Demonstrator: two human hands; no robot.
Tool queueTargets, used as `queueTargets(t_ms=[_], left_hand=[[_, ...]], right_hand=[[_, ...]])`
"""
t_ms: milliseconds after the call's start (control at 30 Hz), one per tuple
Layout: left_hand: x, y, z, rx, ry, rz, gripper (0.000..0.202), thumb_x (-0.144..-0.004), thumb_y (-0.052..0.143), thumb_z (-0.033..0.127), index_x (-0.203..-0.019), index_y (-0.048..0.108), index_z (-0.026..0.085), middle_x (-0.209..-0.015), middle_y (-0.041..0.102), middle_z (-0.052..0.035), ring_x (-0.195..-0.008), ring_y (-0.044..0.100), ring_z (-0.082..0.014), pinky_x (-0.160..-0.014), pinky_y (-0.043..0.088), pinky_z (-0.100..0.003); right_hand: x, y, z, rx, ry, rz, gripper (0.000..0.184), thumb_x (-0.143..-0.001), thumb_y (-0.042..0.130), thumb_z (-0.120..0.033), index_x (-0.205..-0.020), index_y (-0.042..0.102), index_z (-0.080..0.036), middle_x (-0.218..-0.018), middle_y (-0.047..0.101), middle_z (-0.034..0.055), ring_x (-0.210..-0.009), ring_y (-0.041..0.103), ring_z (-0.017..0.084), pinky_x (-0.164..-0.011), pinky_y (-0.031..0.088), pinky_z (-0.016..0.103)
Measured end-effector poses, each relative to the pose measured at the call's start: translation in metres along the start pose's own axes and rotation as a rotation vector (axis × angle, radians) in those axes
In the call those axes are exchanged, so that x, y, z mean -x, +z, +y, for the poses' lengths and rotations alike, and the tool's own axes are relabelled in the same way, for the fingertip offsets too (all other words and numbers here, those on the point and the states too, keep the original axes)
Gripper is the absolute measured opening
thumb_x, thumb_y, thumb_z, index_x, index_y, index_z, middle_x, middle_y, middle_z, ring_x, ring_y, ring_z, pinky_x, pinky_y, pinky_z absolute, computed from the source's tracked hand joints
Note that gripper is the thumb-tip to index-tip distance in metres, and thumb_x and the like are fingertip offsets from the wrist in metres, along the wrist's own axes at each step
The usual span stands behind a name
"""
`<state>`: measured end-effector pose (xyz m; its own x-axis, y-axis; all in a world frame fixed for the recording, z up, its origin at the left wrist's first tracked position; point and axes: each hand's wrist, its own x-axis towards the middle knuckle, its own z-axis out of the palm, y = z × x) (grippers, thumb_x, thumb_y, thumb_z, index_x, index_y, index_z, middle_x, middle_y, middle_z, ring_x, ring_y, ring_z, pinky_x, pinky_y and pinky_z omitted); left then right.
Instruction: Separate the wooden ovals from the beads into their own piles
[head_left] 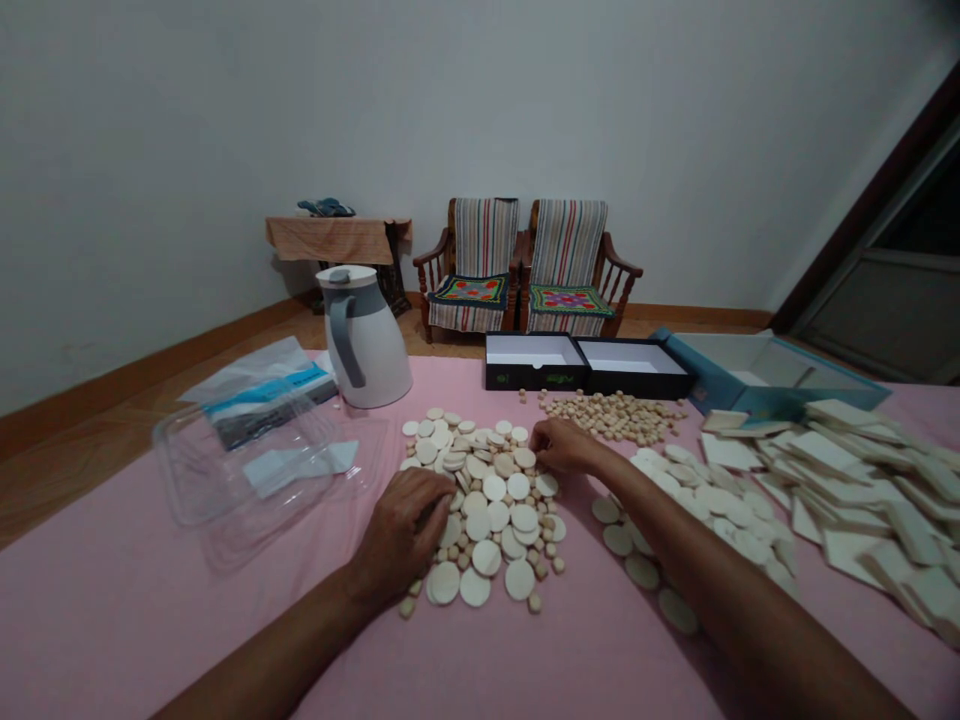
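Observation:
A mixed pile of round wooden discs (486, 558) and small wooden cubes (534, 603) lies on the pink cloth in front of me. My left hand (405, 525) rests at the pile's left edge, fingers stretched over the discs and thumb apart; I see nothing held in it. At the pile's upper right edge is my right hand (564, 446), its fingers bent downward and close together. Their tips are partly hidden, so whatever they pinch cannot be made out. Just beyond that hand spreads a separate heap of small cubes (615, 415).
Under my right forearm lies a heap of discs (705, 500); farther right are stacked square wooden tiles (862, 480). Black boxes (536, 376) and a blue box (780, 365) stand behind. To the left are a white jug (375, 345) and clear plastic trays (180, 480).

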<state>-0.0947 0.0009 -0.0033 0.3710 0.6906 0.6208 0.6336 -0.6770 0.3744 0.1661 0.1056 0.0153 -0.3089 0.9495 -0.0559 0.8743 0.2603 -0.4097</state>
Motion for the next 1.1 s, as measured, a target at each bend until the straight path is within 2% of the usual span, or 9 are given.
queueTargets(t_ms=[167, 267, 333, 467, 567, 667, 767, 933, 1100], left_hand=[[0.001, 0.0, 0.0, 0.0, -0.013, -0.006, 0.013, -0.089, 0.051, 0.015, -0.094, 0.063, 0.016, -0.09, 0.067, -0.0067, -0.088, 0.059, -0.0189, -0.08, 0.048, -0.035], [0.001, 0.001, 0.0, 0.0, -0.011, 0.002, 0.013, -0.089, 0.051, 0.015, -0.094, 0.063, 0.016, -0.089, 0.067, -0.0066, -0.088, 0.059, -0.0188, -0.08, 0.048, -0.034], [0.0, 0.001, 0.0, 0.002, -0.01, 0.004, 0.013, -0.089, 0.051, 0.016, -0.094, 0.063, 0.016, -0.089, 0.067, -0.0066, -0.087, 0.059, -0.0189, -0.08, 0.048, -0.034], [0.0, 0.001, 0.0, 0.008, -0.015, 0.002, 0.013, -0.089, 0.051, 0.016, -0.094, 0.063, 0.016, -0.089, 0.067, -0.0068, -0.088, 0.059, -0.0191, -0.079, 0.048, -0.034], [0.0, 0.0, 0.0, 0.013, -0.02, 0.002, 0.013, -0.089, 0.051, 0.015, -0.094, 0.063, 0.016, -0.088, 0.067, -0.0068, -0.087, 0.059, -0.019, -0.079, 0.048, -0.034], [0.0, 0.0, 0.002, 0.017, -0.015, 0.008, 0.013, -0.089, 0.05, 0.015, -0.094, 0.063, 0.016, -0.088, 0.067, -0.0067, -0.087, 0.059, -0.0187, -0.078, 0.048, -0.034], [-0.001, -0.001, 0.002, 0.009, -0.008, 0.009, 0.013, -0.089, 0.05, 0.015, -0.092, 0.063, 0.016, -0.087, 0.067, -0.0067, -0.086, 0.059, -0.0185, -0.078, 0.049, -0.034], [-0.001, 0.0, 0.001, -0.007, -0.006, 0.009, 0.014, -0.089, 0.049, 0.016, -0.092, 0.063, 0.016, -0.087, 0.067, -0.0069, -0.086, 0.061, -0.0187, -0.078, 0.049, -0.034], [0.0, 0.0, 0.001, -0.016, -0.001, 0.008, 0.014, -0.089, 0.05, 0.016, -0.092, 0.063, 0.016, -0.087, 0.068, -0.0069, -0.085, 0.061, -0.0187, -0.078, 0.049, -0.034]], right_hand=[[-0.005, 0.0, 0.004, 0.036, 0.05, 0.053, 0.013, -0.063, 0.063, -0.005, -0.068, 0.067, -0.016, -0.069, 0.067, 0.0022, -0.069, 0.061, 0.014, -0.061, 0.04, 0.021], [-0.01, -0.002, 0.009, 0.064, 0.086, 0.199, 0.023, -0.075, 0.054, -0.008, -0.093, 0.068, -0.013, -0.095, 0.067, 0.0112, -0.088, 0.06, 0.019, -0.072, 0.042, 0.026], [-0.015, -0.002, 0.01, 0.06, 0.048, 0.269, 0.031, -0.08, 0.048, -0.009, -0.107, 0.064, -0.011, -0.107, 0.064, 0.015, -0.096, 0.058, 0.021, -0.077, 0.043, 0.029], [-0.029, 0.009, 0.002, 0.019, -0.15, 0.202, 0.033, -0.078, 0.05, -0.006, -0.103, 0.067, -0.017, -0.101, 0.068, 0.0077, -0.092, 0.06, 0.018, -0.081, 0.043, 0.026], [-0.038, 0.02, -0.006, 0.014, -0.245, 0.127, 0.038, -0.073, 0.055, -0.004, -0.104, 0.069, -0.022, -0.106, 0.068, 0.0035, -0.098, 0.059, 0.017, -0.086, 0.041, 0.025], [-0.044, 0.027, -0.007, 0.03, -0.27, 0.09, 0.037, -0.071, 0.057, -0.004, -0.1, 0.071, -0.023, -0.106, 0.068, 0.0047, -0.099, 0.058, 0.02, -0.086, 0.04, 0.028], [-0.047, 0.027, -0.005, 0.053, -0.246, 0.092, 0.034, -0.07, 0.058, -0.005, -0.098, 0.071, -0.02, -0.103, 0.066, 0.0096, -0.099, 0.056, 0.022, -0.086, 0.039, 0.03], [-0.042, 0.016, -0.002, 0.038, -0.196, 0.12, 0.024, -0.073, 0.053, -0.008, -0.087, 0.071, -0.015, -0.09, 0.066, 0.0098, -0.085, 0.057, 0.019, -0.075, 0.04, 0.027], [-0.017, -0.019, 0.012, -0.026, -0.208, 0.138, 0.025, -0.076, 0.049, -0.013, -0.089, 0.07, -0.014, -0.079, 0.067, 0.0043, -0.069, 0.054, 0.013, -0.063, 0.037, 0.023]])
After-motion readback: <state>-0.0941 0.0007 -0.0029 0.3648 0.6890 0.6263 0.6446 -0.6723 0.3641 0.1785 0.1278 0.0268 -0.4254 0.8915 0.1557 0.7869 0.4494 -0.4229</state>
